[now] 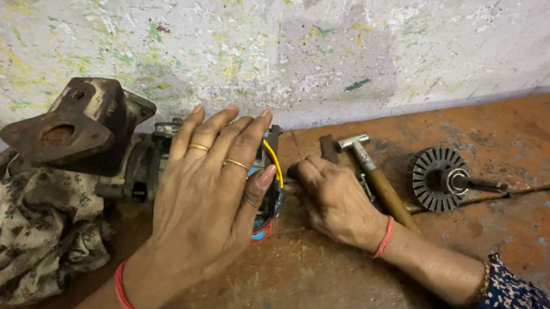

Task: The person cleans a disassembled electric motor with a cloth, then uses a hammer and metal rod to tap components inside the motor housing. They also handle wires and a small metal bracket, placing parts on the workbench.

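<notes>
My left hand (211, 189) lies flat, fingers spread, over a small motor part (267, 206) with yellow, red and blue wires, pressing it against a rusty metal housing (79, 125). Two gold rings sit on its fingers and a red thread circles the wrist. My right hand (334, 200) is curled at the right side of that motor part, fingertips at its edge; whether it grips something small is hidden. A hammer with a wooden handle (378, 181) lies just behind my right hand.
A finned metal rotor on a shaft (443, 179) rests on the rusty brown bench (501, 133) to the right. A flowered rag (27, 236) is bunched under the housing at left. A paint-flecked wall (269, 35) rises right behind.
</notes>
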